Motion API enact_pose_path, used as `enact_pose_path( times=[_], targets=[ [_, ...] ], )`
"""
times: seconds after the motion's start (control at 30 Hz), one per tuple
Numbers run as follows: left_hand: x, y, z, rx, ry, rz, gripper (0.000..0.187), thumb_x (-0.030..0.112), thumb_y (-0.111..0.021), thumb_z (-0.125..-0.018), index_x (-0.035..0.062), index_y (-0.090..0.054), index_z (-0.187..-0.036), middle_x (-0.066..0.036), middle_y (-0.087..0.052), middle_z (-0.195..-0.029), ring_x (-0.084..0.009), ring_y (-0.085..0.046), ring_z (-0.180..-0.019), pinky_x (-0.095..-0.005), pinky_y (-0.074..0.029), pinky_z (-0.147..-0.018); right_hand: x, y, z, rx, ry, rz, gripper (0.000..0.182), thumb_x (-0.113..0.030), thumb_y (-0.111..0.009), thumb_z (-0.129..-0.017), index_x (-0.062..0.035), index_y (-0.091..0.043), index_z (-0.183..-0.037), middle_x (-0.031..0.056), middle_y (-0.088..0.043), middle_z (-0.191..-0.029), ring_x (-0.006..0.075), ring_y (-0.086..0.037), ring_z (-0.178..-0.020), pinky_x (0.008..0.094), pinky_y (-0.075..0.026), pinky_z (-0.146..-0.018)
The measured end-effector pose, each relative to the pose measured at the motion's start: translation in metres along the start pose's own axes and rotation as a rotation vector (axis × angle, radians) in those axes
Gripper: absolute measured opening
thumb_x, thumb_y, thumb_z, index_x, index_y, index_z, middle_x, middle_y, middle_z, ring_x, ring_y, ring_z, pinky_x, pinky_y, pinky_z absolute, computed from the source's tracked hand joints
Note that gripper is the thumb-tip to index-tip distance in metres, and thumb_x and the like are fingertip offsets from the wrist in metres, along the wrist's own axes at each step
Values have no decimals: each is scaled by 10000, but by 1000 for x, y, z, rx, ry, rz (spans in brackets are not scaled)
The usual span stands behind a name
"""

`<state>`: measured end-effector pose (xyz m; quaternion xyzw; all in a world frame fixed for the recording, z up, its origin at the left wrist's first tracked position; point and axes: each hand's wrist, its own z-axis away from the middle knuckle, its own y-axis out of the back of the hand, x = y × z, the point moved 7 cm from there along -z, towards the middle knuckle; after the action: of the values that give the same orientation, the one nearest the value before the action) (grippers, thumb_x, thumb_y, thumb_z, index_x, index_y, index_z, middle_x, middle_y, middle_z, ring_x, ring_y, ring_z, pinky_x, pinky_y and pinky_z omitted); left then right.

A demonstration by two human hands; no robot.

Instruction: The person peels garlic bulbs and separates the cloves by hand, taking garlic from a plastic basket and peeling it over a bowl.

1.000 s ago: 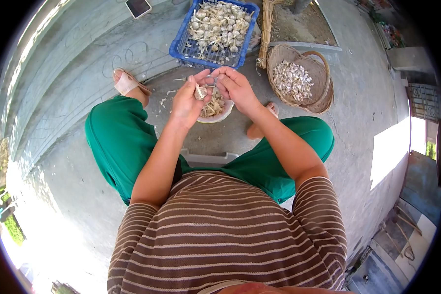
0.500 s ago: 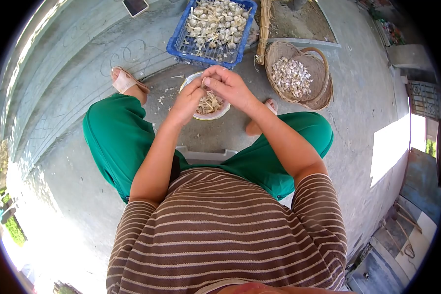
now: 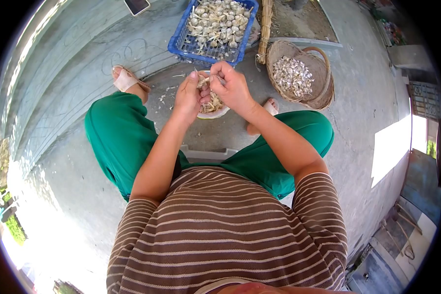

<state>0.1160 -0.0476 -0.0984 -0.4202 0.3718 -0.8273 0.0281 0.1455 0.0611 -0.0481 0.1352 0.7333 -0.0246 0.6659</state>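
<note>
My left hand (image 3: 189, 94) is curled, palm turned up, around pale garlic (image 3: 202, 83) that is partly hidden by the fingers. My right hand (image 3: 231, 89) is closed in a pinch at the garlic's right side, its fingertips against it. Just below both hands stands a white bowl (image 3: 213, 115) with dry garlic peelings (image 3: 213, 104) in it; the hands cover much of the bowl. Beyond them is a blue plastic crate (image 3: 178, 43) holding many whole garlic bulbs (image 3: 219, 22) with stalks.
To the right sits a wicker basket (image 3: 323, 85) with separated garlic cloves (image 3: 292, 76). A straw bundle (image 3: 265, 29) lies beside the crate. A phone (image 3: 136, 6) rests on the step at upper left. Scraps of peel are scattered on the concrete left of the bowl.
My hands have tilted apart slightly. The left palm has turned upward, showing the pale garlic in it, and the right hand has risen a little, still pinching.
</note>
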Motion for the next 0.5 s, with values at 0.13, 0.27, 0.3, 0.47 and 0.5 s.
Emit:
enact_pose_path(
  times=[0.13,0.27,0.3,0.47,0.5],
  targets=[
    [3,2,-4,14,-44,129,242,231,-461,-957,22,-547,-1044,-29,-511,-810,-112,-444,-644,-257,-402,-594,-4,6,1,68,29,-64,91,-76,-545,-888,-30,-514,-961,-30,-532,-722,25,-473,-659,192,-408,-568],
    [3,12,-7,85,-56,94,200,140,-536,-913,12,-574,-1063,-43,-578,-881,-123,-515,-703,-276,-463,-664,11,11,-1,75,-40,-59,118,-81,-557,-881,-29,-510,-975,42,-597,-761,66,-552,-694,232,-460,-604],
    [5,12,-6,84,-58,92,198,119,-552,-902,10,-582,-1065,-46,-597,-903,-128,-538,-728,-283,-480,-691,12,11,-2,79,-45,-85,124,-87,-574,-874,-30,-511,-964,45,-601,-761,69,-554,-691,237,-458,-598],
    [9,1,0,94,-89,55,216,137,-532,-919,14,-572,-1091,-38,-605,-899,-125,-546,-758,-282,-480,-732,15,1,-5,12,55,100,185,-192,-597,-889,-31,-513,-924,39,-582,-714,95,-541,-619,253,-437,-551],
    [10,-1,1,106,-100,27,224,145,-519,-927,17,-560,-1106,-38,-606,-911,-127,-545,-777,-282,-469,-756,15,-4,-6,-59,49,245,217,-230,-584,-893,-26,-511,-902,85,-592,-705,170,-576,-616,294,-451,-556]
  ],
)
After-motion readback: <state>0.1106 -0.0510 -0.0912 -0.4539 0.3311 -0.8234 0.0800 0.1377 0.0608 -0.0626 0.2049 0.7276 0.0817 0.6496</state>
